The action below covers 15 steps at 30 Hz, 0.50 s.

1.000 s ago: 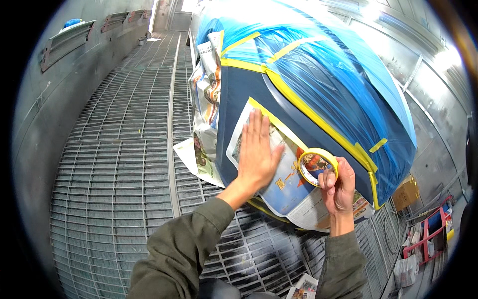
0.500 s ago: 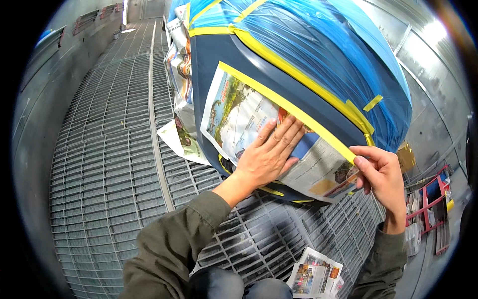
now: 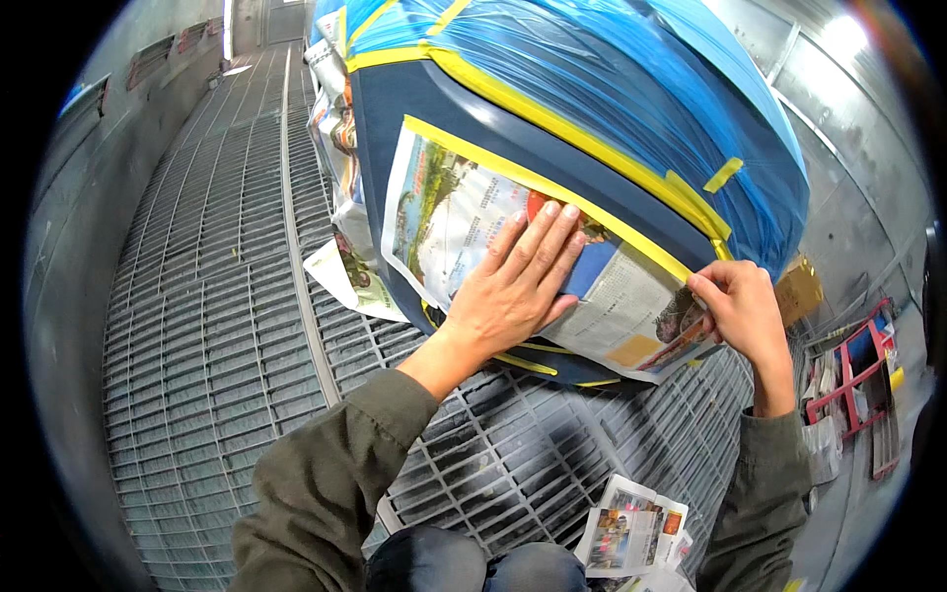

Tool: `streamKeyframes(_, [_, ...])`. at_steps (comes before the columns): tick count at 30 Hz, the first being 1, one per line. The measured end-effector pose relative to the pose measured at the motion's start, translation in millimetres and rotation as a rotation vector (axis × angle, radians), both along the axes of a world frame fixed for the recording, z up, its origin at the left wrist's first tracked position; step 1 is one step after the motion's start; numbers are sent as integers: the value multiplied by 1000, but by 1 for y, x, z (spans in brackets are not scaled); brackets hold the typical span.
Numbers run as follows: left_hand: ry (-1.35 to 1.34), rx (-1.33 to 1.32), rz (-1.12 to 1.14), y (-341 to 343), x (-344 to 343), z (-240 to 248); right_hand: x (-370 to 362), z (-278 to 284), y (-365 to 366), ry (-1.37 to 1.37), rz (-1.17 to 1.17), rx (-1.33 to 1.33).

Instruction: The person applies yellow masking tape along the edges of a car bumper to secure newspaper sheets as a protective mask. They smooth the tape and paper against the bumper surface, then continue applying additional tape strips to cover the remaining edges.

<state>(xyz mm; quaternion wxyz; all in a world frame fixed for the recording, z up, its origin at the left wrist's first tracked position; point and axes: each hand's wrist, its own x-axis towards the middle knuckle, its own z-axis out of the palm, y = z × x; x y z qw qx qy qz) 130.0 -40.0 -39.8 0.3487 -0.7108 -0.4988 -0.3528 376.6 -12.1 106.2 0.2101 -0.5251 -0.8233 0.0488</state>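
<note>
A newspaper sheet (image 3: 449, 232) lies against the lower part of a dark blue vehicle body panel (image 3: 493, 118). Yellow masking tape (image 3: 646, 246) runs along the sheet's slanting upper edge. My left hand (image 3: 503, 281) rests flat on the middle of the paper, fingers stretched toward the tape. At the right end of that strip, my right hand (image 3: 745, 311) pinches the tape at the sheet's corner between thumb and forefinger. Above, blue plastic film (image 3: 612, 69) covers the rest of the bodywork, bordered by a second yellow tape strip (image 3: 592, 140).
Metal floor grating (image 3: 197, 326) surrounds the vehicle. Folded newspapers (image 3: 631, 538) lie by my knees. To the right stand a cardboard box (image 3: 797, 291) and a red-framed rack (image 3: 848, 375). Crumpled newspaper (image 3: 340, 138) hangs at the panel's left side.
The whole view has shifted slightly. My right fingers have curled in more closely at the tape's end. My left hand stays flat on the newspaper.
</note>
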Motion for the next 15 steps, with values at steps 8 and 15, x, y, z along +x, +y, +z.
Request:
streamKeyframes(8, [13, 68, -55, 6, -2, -7, -2, 0, 2, -74, -22, 49])
streamKeyframes(15, [-7, 1, -79, 13, -4, 0, 15, -4, 9, -129, 134, 189])
